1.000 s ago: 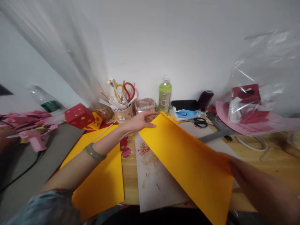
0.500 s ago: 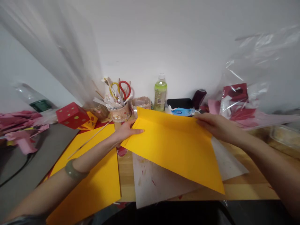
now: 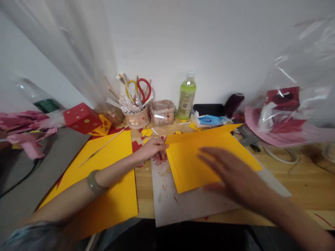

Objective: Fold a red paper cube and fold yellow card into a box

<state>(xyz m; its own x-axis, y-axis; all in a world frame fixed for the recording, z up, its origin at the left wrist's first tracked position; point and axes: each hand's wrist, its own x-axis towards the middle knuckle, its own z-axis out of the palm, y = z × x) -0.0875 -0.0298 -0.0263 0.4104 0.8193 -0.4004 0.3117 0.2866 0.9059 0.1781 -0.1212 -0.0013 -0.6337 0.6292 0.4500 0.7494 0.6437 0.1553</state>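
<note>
A folded sheet of yellow paper (image 3: 192,160) lies over a white sheet (image 3: 188,205), with a creased strip standing up along its far edge. My left hand (image 3: 153,148) pinches the paper's far left corner between thumb and fingers. Above the middle of the sheet, my right hand (image 3: 227,170) is blurred by motion, its fingers stretched out and holding nothing. Whether its fingertips touch the paper I cannot tell. Under my left forearm rests a larger yellow sheet (image 3: 115,188) with a thin stick (image 3: 102,147) on it.
Along the wall stand a cup of tools (image 3: 137,116) with scissors, a small basket (image 3: 162,113), a green drink bottle (image 3: 187,96) and a blue wipes pack (image 3: 209,120). A red box (image 3: 82,118) and a pink glue gun (image 3: 26,144) are at left. Plastic bags hang both sides.
The yellow paper has come down onto the white sheet and turned. My right hand has let go of its far right edge and moved toward me over it. My left hand still holds a corner.
</note>
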